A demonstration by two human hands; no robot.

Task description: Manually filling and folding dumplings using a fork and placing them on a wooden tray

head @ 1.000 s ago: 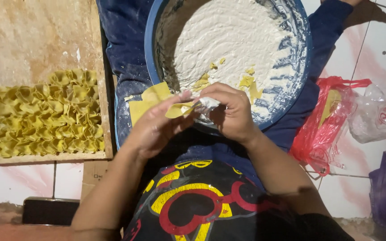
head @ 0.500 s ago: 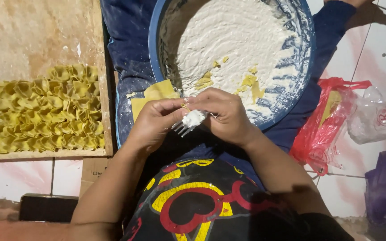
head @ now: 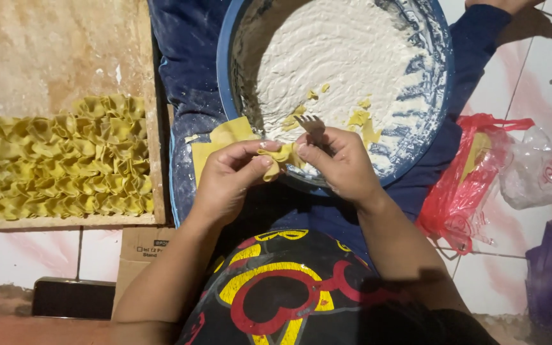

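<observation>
dough piece (head: 280, 155): soft, matt | fork (head: 312, 125): metal | board (head: 59, 57): rough wood | bag (head: 464, 185): glossy plastic

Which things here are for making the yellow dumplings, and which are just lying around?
In use:
- left hand and right hand pinching a yellow dough wrapper
- fork held in the right hand
- blue bowl of white filling
- spare wrappers
- wooden board of folded pieces

Lying about:
- red plastic bag
- clear plastic bag
- cardboard box

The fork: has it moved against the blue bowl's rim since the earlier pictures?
Yes. The fork, in the right hand, now points up over the blue bowl's filling; before, its tines hung below the rim.
</observation>
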